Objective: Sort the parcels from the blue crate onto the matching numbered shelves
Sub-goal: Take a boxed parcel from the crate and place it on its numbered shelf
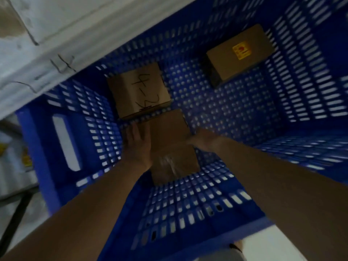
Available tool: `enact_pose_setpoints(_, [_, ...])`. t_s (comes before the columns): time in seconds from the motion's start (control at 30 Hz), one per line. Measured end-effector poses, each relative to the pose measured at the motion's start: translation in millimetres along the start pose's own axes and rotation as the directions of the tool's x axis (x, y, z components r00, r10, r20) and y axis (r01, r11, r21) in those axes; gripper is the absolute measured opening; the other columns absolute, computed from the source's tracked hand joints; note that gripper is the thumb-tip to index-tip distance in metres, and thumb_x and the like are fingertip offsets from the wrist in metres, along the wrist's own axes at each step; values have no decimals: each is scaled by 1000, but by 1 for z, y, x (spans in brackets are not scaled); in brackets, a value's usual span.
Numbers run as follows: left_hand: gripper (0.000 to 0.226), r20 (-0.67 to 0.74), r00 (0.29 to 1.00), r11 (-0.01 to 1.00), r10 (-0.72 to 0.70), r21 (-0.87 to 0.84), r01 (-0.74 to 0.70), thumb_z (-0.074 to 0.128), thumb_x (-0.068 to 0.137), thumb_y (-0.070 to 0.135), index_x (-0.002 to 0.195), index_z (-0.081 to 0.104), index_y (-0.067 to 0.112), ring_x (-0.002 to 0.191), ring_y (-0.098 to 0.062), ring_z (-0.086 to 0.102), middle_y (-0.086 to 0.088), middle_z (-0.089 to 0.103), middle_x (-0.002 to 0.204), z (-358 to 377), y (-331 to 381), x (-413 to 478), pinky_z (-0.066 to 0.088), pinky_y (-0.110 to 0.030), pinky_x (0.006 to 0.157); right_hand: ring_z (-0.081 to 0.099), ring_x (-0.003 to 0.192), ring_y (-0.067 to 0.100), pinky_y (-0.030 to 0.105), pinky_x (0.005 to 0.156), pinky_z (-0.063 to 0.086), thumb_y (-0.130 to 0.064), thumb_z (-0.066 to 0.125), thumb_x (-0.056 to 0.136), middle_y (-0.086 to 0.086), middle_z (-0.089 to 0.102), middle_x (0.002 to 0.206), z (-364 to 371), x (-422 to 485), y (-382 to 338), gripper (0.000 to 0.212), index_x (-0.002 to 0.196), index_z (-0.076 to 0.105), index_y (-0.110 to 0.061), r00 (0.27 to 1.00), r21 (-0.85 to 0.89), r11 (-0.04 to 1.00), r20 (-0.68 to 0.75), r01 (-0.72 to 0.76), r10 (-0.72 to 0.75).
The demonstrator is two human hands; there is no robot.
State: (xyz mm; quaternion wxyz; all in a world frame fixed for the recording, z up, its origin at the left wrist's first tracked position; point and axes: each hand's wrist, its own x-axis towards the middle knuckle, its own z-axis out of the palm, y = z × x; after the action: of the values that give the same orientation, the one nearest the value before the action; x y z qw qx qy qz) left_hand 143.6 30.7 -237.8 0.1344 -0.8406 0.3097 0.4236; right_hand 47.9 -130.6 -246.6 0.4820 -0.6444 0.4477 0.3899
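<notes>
The left hand [138, 143], fingers [134, 129] flat, and right hand [204, 141], grip unclear, flank a box [169, 132] in the crate [301, 76], apparently for lifting.

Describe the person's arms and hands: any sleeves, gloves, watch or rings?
The left forearm and right forearm are bare up to the picture's edge, no sleeve showing. The left hand and the right hand wear no gloves, and no watch shows at either wrist. The picture is dim and blurred, so rings cannot be told.
</notes>
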Motion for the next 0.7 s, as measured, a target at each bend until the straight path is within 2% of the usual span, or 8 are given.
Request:
enact_pose_setpoints(0.13, [122, 25, 998, 998, -62, 1, 62, 73, 79, 21, 141, -32, 23, 140, -40, -23, -19, -33, 149, 24, -9, 15, 13, -59, 114, 41, 134, 30, 42, 110, 38, -31, 61, 91, 8, 35, 151, 16, 33, 2, 71, 150, 26, -12, 996, 267, 961, 71, -64, 46])
enact_pose_setpoints(0.23, [120, -57, 997, 996, -61, -61, 57, 73, 80, 26, 142, -30, 27, 142, -41, -17, -16, -24, 154, 34, -13, 21, 20, -59, 113, 41, 134, 29, 44, 111, 36, -33, 66, 87, 7, 36, 151, 21, 41, 8, 79, 150, 24, -13, 999, 434, 901, 49, -25, 4])
enact_pose_setpoints(0.33, [118, -120, 993, 982, 5, -187, -27, 75, 76, 31, 145, -21, 30, 144, -35, -10, -11, -15, 157, 27, -23, 24, 28, -56, 111, 45, 129, 27, 41, 106, 41, -38, 65, 87, 4, 42, 146, 12, 26, 6, 70, 146, 34, -17, 998, 586, 810, 44, 16, -51])
enact_pose_setpoints(0.4, [119, -76, 995, 939, 70, -331, -91, 79, 71, 24, 147, -13, 32, 144, -33, 7, -9, -1, 158, 16, -26, 18, 33, -54, 108, 51, 119, 24, 35, 97, 46, -50, 62, 84, 1, 45, 142, 4, 4, -3, 72, 145, 36, -22, 996, 676, 736, 29, 44, -86])
enact_pose_setpoints(0.47, [107, -33, 997, 833, 67, -548, -74, 78, 70, 16, 149, 8, 30, 129, -31, 40, -9, 34, 146, 3, -18, 6, 45, -48, 97, 58, 105, 21, 38, 102, 41, -64, 50, 85, 2, 54, 132, -8, -20, -12, 68, 137, 45, -21, 990, 719, 689, 10, 89, -138])
enact_pose_setpoints(0.53, [78, 30, 999, 608, 15, -794, 15, 75, 71, 8, 138, 35, 22, 110, -27, 56, -6, 58, 118, -16, -4, -13, 51, -34, 81, 58, 110, 22, 38, 101, 39, -70, 34, 88, 3, 60, 124, -20, -48, -19, 68, 125, 55, -17, 986, 701, 705, 21, 102, -163])
enact_pose_setpoints(0.6, [57, 91, 996, 343, 27, -936, 76, 70, 67, 6, 119, 53, 20, 96, -21, 64, 2, 69, 93, -39, 8, -37, 51, -21, 62, 48, 122, 22, 32, 94, 40, -60, 41, 91, 4, 50, 139, -34, -76, -20, 66, 136, 47, -12, 991, 646, 753, -44, 125, -127])
enact_pose_setpoints(0.7, [61, 227, 966, 129, 123, -969, 211, 58, 55, 22, 116, 56, 23, 98, -26, 64, -6, 70, 104, -71, 23, -79, 53, -30, 61, 31, 140, 24, 35, 110, 32, -39, 61, 90, 4, 26, 156, -54, -120, -10, 77, 151, 21, -12, 996, 575, 813, -75, 89, -55])
